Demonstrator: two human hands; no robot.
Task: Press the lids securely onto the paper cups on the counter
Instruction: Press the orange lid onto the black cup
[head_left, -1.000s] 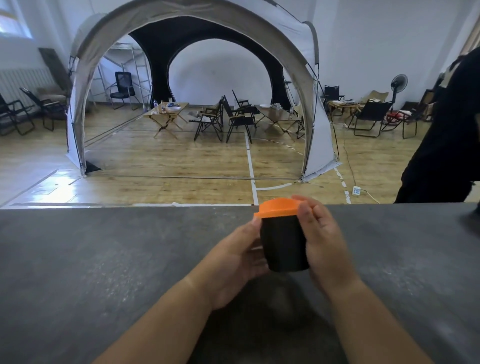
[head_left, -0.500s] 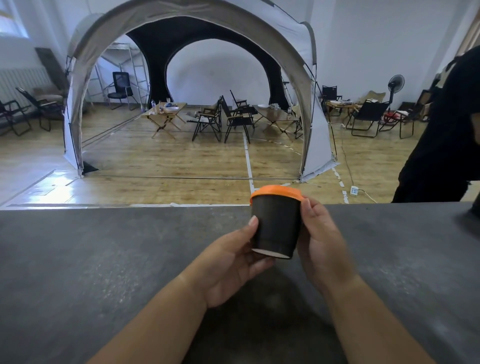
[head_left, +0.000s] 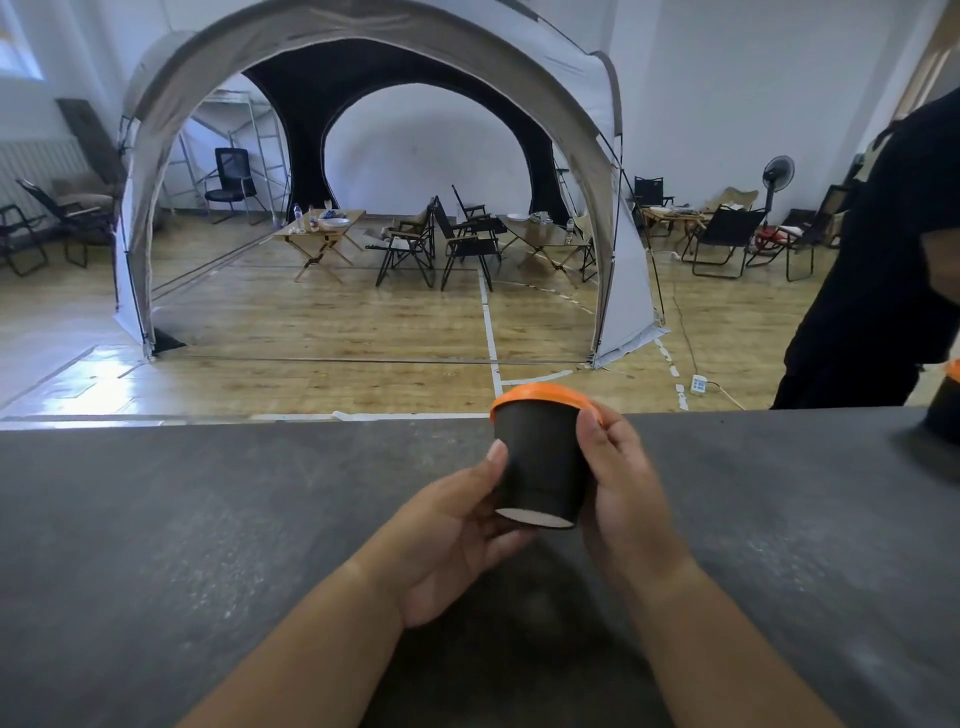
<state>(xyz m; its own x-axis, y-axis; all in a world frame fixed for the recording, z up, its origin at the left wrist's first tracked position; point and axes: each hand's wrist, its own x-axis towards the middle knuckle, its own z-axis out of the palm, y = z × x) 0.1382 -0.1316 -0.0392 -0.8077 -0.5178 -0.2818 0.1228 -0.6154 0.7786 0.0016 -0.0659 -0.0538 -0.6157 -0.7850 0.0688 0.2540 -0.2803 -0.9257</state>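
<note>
A black paper cup (head_left: 543, 462) with an orange lid (head_left: 540, 399) is lifted off the grey counter (head_left: 208, 519) and tilted so its white base shows. My left hand (head_left: 457, 535) holds the cup's left side and bottom, thumb up along the wall. My right hand (head_left: 623, 478) grips the right side, with the thumb on the lid's rim. A second black cup with an orange lid (head_left: 948, 402) stands on the counter at the far right edge, partly cut off.
A person in black (head_left: 883, 260) stands beyond the counter at the right. Behind the counter's far edge lies a wooden floor with a large arched tent (head_left: 363, 78), folding chairs and small tables.
The cup has been lifted off the counter and tipped so its base faces me. The view shifted, bringing the second cup into sight at the right.
</note>
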